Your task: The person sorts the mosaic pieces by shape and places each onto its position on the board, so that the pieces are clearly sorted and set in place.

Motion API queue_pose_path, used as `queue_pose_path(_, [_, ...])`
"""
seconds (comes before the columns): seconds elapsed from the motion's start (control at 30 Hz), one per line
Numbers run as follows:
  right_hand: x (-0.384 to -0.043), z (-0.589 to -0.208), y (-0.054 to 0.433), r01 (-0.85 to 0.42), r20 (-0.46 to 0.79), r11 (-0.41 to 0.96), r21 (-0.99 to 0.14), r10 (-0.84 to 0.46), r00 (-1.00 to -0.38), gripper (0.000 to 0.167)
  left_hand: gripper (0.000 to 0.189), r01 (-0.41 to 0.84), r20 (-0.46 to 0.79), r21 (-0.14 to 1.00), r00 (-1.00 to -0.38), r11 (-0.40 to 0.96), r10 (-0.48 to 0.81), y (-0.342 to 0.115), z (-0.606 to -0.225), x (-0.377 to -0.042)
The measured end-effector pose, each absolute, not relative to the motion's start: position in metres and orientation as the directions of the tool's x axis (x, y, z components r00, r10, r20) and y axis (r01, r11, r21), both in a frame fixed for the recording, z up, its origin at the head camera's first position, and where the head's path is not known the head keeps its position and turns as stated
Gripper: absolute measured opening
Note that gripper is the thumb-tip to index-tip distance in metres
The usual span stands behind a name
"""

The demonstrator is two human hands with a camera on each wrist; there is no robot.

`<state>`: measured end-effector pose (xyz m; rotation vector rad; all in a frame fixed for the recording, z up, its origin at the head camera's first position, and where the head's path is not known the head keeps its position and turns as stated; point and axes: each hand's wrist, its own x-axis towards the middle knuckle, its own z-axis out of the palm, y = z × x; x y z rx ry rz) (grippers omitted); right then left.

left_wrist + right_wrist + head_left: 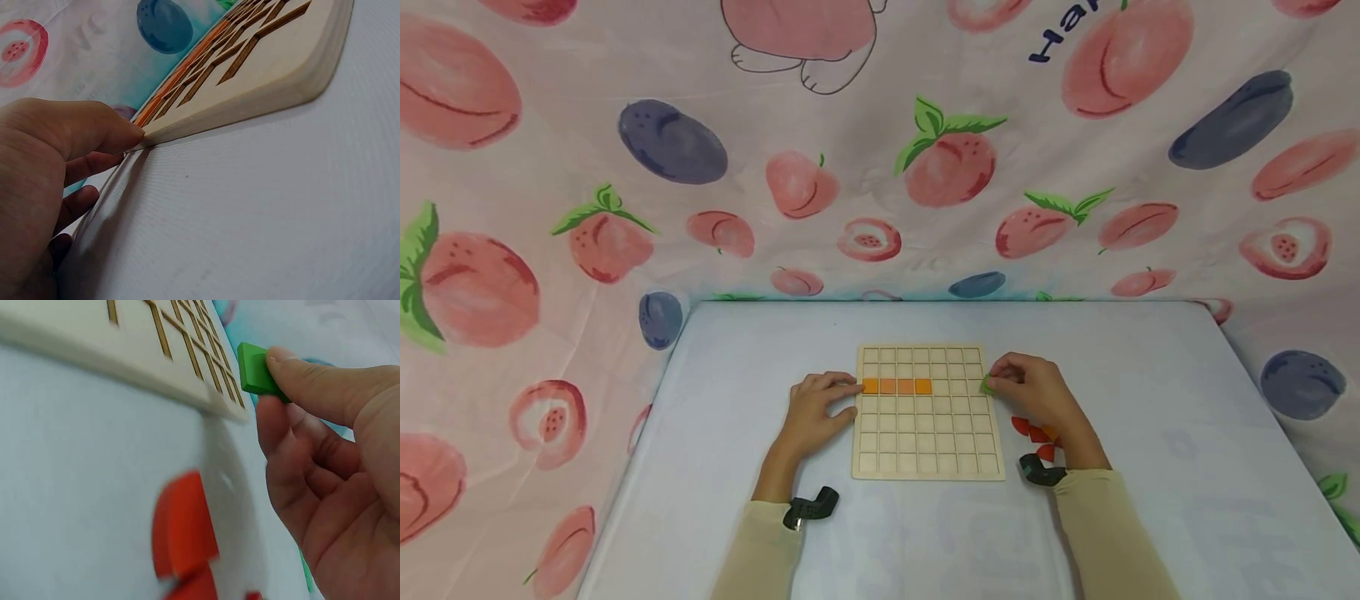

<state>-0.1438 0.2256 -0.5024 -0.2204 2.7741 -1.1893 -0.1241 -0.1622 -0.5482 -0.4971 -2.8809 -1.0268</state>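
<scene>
while the left hand steadies the near-square wooden grid board at its left edge, the right hand pinches a green square tile between thumb and fingertips at the opposite side. the left hand is relaxed, with its thumb resting against the board's side and its index finger reaching the rim beside the 1st filled cell; it grips no loose piece.

the board lies flat on the white table, ruled into 7 columns and 7 rows. 4 orange square tiles sit side by side in the 3rd row from the far edge, filling it from the left; the 3 cells to their right are bare. in the head view the green square tile is at the board's right rim, level with that row, and the right wrist view shows it held tilted; whether it touches the wood i cannot tell.

on the table near the right forearm lie several red pieces, some rounded on 1 side, with an orange piece among them.

the step in hand looks like adding a tile to the grid. the next move probably calls for lining the green square tile up over its cell, levelling it and lowering it in.
</scene>
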Motion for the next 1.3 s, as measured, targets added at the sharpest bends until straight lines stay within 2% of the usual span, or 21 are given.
queue_pose_path(0.27, [-0.146,-0.502,0.204,-0.106,-0.040,0.629,-0.770,-0.214,-0.976,0.008,0.035,0.310,0.144,0.610,-0.948,0.729,0.283,-0.162,-0.549,-0.125])
queue_pose_path(0.7, [-0.150,-0.508,0.178,-0.032,-0.088,0.494,-0.869,-0.219,-0.972,0.017,0.034,0.319,0.159,0.606,-0.946,0.728,0.282,-0.162,-0.550,-0.125])
queue_pose_path(1.0, [-0.153,-0.513,0.164,-0.084,-0.037,0.546,-0.834,-0.208,-0.978,0.019,0.035,0.335,0.176,0.603,-0.941,0.724,0.289,-0.162,-0.551,-0.124])
queue_pose_path(1.3, [-0.159,-0.519,0.161,0.004,-0.103,0.473,-0.881,-0.182,-0.978,0.015,0.034,0.345,0.183,0.609,-0.937,0.714,0.296,-0.163,-0.550,-0.125])
